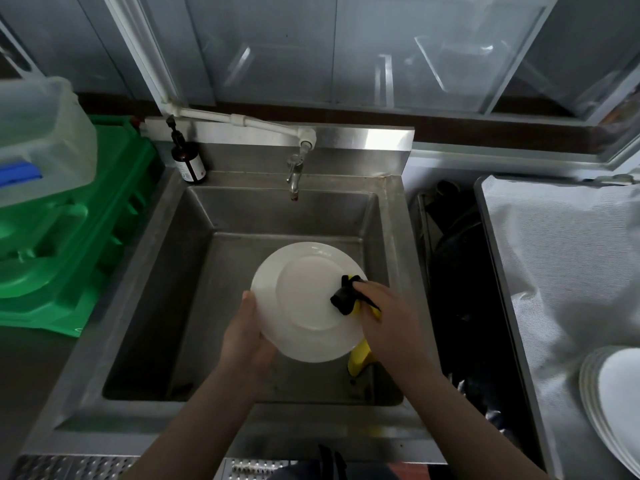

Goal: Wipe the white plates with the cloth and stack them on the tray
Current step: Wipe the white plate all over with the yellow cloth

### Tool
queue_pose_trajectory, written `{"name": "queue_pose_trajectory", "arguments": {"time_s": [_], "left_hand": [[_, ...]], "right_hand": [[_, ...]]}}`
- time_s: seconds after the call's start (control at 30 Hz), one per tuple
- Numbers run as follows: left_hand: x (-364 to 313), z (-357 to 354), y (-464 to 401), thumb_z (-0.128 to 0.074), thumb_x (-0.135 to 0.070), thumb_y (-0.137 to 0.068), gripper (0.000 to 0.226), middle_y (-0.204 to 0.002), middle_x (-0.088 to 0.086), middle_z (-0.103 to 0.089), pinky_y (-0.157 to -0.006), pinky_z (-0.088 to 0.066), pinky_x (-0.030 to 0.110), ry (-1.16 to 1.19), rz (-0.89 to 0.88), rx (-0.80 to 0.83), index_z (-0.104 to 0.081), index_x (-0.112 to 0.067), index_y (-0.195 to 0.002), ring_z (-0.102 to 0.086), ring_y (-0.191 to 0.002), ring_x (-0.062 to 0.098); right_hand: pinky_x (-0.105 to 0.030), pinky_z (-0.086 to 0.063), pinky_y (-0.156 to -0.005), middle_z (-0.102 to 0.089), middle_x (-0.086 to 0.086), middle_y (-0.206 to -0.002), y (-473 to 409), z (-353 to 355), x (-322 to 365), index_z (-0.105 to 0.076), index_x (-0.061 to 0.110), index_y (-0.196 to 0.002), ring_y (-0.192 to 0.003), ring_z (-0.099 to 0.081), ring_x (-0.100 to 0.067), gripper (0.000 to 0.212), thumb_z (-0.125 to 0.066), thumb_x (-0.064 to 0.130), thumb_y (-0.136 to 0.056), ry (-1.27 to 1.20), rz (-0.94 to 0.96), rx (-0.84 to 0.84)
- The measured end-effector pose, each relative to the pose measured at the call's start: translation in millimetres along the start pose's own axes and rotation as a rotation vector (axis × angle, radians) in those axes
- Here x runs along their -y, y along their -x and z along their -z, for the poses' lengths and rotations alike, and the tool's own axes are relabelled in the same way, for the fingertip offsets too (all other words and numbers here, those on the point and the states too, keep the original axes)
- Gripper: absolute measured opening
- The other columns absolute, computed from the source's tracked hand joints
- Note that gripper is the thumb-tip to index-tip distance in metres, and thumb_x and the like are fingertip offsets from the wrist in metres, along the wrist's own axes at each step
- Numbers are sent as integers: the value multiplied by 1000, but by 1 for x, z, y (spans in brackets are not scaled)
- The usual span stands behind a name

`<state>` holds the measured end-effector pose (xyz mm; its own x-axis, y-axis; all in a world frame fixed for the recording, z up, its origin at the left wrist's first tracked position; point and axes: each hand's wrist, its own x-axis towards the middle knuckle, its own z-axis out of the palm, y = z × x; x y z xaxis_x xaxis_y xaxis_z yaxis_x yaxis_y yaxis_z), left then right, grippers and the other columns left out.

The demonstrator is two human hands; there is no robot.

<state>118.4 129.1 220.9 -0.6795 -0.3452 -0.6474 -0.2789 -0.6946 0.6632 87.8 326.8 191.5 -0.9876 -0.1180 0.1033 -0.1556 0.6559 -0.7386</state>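
Plate [308,299] is held over the sink [145,271]; left hand [246,337] grips its near-left rim, right hand [384,313] fingers pinch the cloth [346,296] against it. Stiff, probably slippery and fragile; best held at the rim.

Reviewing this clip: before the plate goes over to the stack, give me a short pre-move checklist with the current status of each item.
1. Plate held firmly: ok, left hand grips its left rim over the sink.
2. Cloth in contact: ok, right hand presses it on the plate's right side.
3. Plate fully wiped: cannot tell.
4. Tray has free room: ok, bare liner beside the stack of plates.
5. Tap off: ok, no water visible.
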Motion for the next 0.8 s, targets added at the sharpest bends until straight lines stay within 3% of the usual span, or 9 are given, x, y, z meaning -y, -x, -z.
{"name": "queue_pose_trajectory", "arguments": {"time_s": [0.13,0.27,0.37,0.43,0.57,0.67,0.8], "left_hand": [[1,1,-3,-38,-35,-107,33,-72,0,-76,-75,-52,46,-1,-4,-2,-62,-14,-99,-74,-70,22],[2,3,-10,-37,-38,-107,35,-79,2,-76,-73,-52,44,37,34,-29,-62,-16,-99,-67,-89,25],[3,3,-12,-36,-38,-108,34,-75,-2,-77,-74,-52,43,47,13,-24,-61,-17,-101,-67,-89,22],[3,1,-12,-36,-37,-108,33,-78,0,-77,-73,-52,43,59,12,-25,-61,-17,-101,-67,-87,21],[4,0,-15,-38,-38,-107,32,-102,6,-69,-87,-51,48,68,32,-73,-60,-16,-101,-65,-95,25],[5,3,-20,-42,-40,-106,33,-107,7,-68,-93,-51,50,82,36,-98,-60,-13,-109,-65,-99,26],[7,2,-25,-46,-40,-104,33,-111,9,-65,-98,-50,54,136,32,-123,-54,-11,-118,-64,-103,30]], "right_hand": [[-15,-43,-93,-64,9,-126,5,-6,1,-68,25,-121,-112,-59,-7,36,-62,10,-89,78,23,-31],[-14,-42,-95,-64,10,-127,8,-11,4,-67,26,-123,-114,-59,-7,37,-63,12,-88,90,50,-9],[-25,-49,-97,-64,9,-127,14,-16,4,-67,26,-123,-114,-60,-9,38,-62,14,-87,76,76,6],[-25,-50,-95,-67,6,-123,20,-21,6,-70,23,-119,-109,-64,-10,37,-65,12,-83,83,114,-21],[-17,-47,-91,-69,8,-118,28,-27,11,-72,25,-115,-105,-65,-6,34,-65,20,-82,145,168,-52],[-17,-46,-94,-68,10,-120,30,-31,12,-70,27,-118,-108,-64,-5,35,-54,29,-87,160,184,-8],[-23,-52,-92,-67,9,-123,36,-39,14,-70,27,-118,-109,-64,-8,35,-55,28,-86,135,253,26]]}}
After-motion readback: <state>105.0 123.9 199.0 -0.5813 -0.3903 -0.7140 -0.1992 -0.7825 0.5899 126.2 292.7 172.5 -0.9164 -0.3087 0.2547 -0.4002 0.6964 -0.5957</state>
